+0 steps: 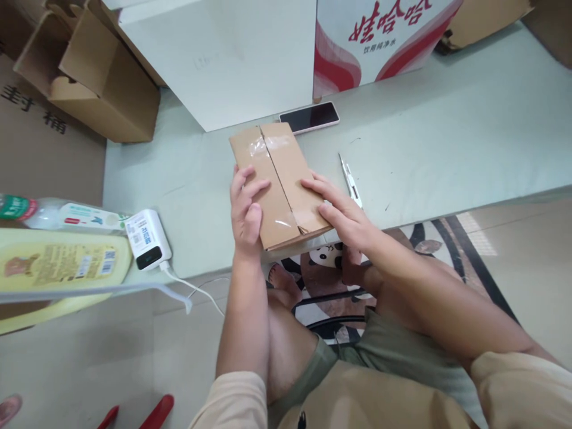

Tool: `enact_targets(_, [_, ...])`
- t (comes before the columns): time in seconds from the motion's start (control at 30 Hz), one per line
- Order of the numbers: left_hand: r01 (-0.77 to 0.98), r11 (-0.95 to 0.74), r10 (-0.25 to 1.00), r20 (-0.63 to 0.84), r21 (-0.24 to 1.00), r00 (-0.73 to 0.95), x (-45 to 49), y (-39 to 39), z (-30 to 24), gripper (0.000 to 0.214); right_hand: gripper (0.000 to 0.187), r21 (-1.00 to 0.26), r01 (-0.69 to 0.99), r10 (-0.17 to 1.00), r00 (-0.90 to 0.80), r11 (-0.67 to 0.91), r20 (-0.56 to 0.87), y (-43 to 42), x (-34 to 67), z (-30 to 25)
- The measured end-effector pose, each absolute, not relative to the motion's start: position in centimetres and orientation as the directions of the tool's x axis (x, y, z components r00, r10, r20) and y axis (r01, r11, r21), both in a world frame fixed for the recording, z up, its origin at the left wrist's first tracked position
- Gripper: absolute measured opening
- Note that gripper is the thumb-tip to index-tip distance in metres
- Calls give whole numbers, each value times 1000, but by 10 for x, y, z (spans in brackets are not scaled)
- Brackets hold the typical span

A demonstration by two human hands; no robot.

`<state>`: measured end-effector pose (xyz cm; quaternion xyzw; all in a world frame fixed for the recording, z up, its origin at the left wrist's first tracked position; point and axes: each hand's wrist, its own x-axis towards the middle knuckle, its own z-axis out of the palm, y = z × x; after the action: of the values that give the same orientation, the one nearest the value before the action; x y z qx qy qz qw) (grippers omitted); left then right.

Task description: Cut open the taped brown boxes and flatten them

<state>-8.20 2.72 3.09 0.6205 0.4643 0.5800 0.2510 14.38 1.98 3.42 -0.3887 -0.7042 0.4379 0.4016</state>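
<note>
A small brown cardboard box is at the near edge of the table, its top flaps meeting in a centre seam with clear tape at both ends. My left hand grips its left side, the fingertips resting on the top. On the right side, my right hand holds the box with fingers over the top face and the near corner. A utility knife with its blade out lies just right of my right hand. Behind the box lies a phone with a dark screen. The box's underside is hidden.
A white carton and a red-and-white printed carton stand at the back of the pale table. Open cardboard boxes fill the far left. A white power bank with a cable, a bottle and a yellow container sit at left.
</note>
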Motion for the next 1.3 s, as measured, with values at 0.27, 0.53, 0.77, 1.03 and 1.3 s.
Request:
enact_targets(0.27, [193,-456,852,489,869,-188,-80,25,18,40,47,-314,949,993,-26,-11,-115,31,177,36])
enact_targets(0.53, [275,-435,846,494,857,-201,-73,27,23,48,44,-185,979,954,23,-81,-300,39,176,39])
enact_targets(0.77, [352,-450,810,542,820,-226,-64,21,21,41,40,-973,223,989,-141,66,35,34,180,44])
enact_targets(1.03, [420,-406,777,548,812,-308,-36,13,22,43,14,-858,-16,854,108,514,510,-4,164,68])
enact_targets(1.3, [335,-370,806,479,866,-347,-34,15,21,40,11,-649,371,747,-371,664,552,-41,159,94])
